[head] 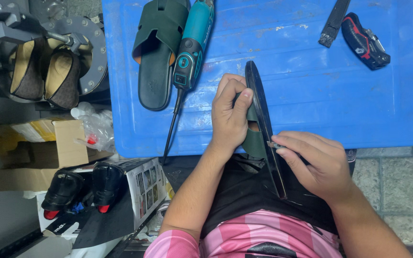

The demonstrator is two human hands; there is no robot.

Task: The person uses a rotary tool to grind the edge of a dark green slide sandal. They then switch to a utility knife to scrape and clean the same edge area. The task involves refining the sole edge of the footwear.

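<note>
A green sandal (256, 138) is held on edge in the left hand's (230, 117) closed grip, sole exposed to a small tool (274, 145) pinched in the right hand (319, 165).

I see the blue bench top (311, 95) as scuffed, worn plastic with pale scratches. The sandal (266, 157) held on edge shows a smooth, slightly glossy black sole and a matt green strap, like suede. The far sandal (156, 52) looks equally matt. The rotary tool (194, 43) is glossy teal plastic. At left, the box (48, 143) is plain brown cardboard.
</note>
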